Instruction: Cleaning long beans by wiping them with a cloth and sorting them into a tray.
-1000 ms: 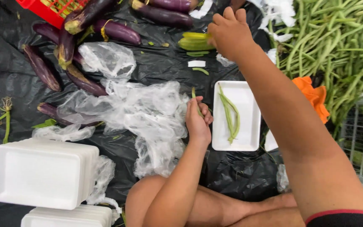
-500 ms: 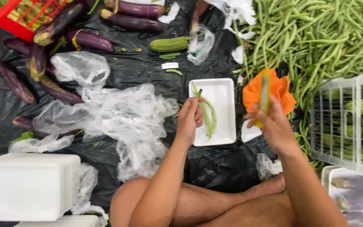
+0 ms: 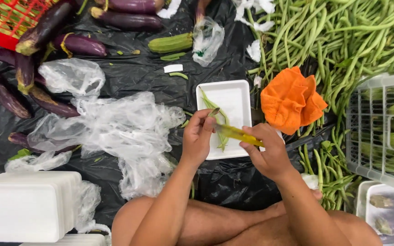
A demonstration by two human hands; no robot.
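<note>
Yellow-handled knife, light and stiff, likely slippery, best held by the handle: right hand clamped on it, left hand pinching a thin bendy green bean over the white foam tray, centre of scene

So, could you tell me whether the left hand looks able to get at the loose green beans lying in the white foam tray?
Probably yes: the left hand hovers at the white foam tray's left edge, with the green beans lying uncovered just beyond its fingers, though those fingers are pinching a yellow-green pod.
</note>
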